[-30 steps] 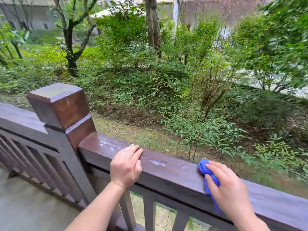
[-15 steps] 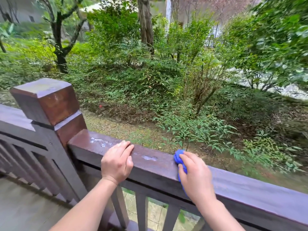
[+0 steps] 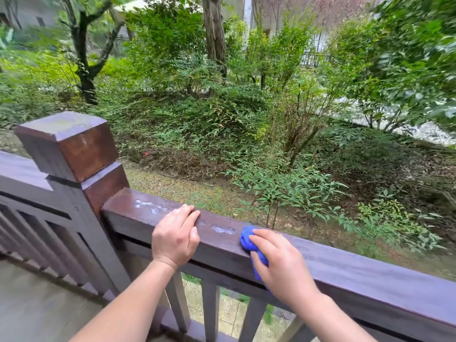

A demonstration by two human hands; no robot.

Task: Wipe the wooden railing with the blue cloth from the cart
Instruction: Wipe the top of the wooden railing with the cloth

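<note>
The wooden railing [image 3: 370, 267] runs lengthwise from the post [image 3: 71, 146] at left toward the lower right, with bare top beyond the hands. The right hand [image 3: 281, 265] grips the bunched blue cloth [image 3: 246, 239] on the rail's top beside a puddle [image 3: 223, 229]. The left hand [image 3: 174, 236] rests relaxed over the near edge.

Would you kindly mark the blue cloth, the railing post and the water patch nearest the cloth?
blue cloth [image 3: 246, 239], head view, bunched front end
railing post [image 3: 86, 154], head view, cap's front face
water patch [image 3: 223, 229], head view, its middle

L hand [image 3: 174, 237] on railing [image 3: 357, 265], cloth [image 3: 246, 239] right, post [image 3: 71, 154] left
</note>
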